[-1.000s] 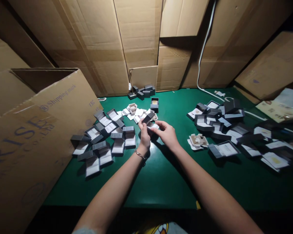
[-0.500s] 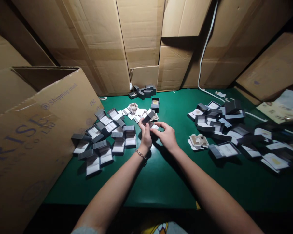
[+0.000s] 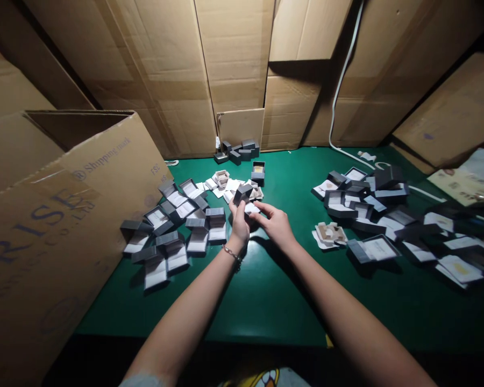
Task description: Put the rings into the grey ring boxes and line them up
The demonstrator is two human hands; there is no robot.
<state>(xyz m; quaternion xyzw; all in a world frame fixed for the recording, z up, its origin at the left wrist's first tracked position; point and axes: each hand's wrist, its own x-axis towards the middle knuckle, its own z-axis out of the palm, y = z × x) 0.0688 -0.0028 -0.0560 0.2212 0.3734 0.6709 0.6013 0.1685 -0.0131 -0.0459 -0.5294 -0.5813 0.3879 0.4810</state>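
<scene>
My left hand (image 3: 239,226), with a chain bracelet (image 3: 231,254) on its wrist, grips a small dark grey jewellery box (image 3: 242,194) by its sides, with the lid standing up. My right hand (image 3: 277,224) is beside it, its fingertips on a white card insert (image 3: 252,208) at the box's near edge. Open grey boxes with white lid linings (image 3: 176,215) lie in a spread to the left of my hands. A larger jumble of boxes and white cards (image 3: 371,209) lies to the right.
The green work mat (image 3: 266,306) runs under everything. Loose white inserts (image 3: 229,185) lie just beyond my hands, and closed grey boxes (image 3: 236,153) stand stacked at the back. A tilted cardboard carton (image 3: 72,215) leans in at the left, with cardboard sheets behind and a white cable (image 3: 339,107).
My hands stay close together around the box, with little visible movement. The whole scene shifts slightly in view as my head moves.
</scene>
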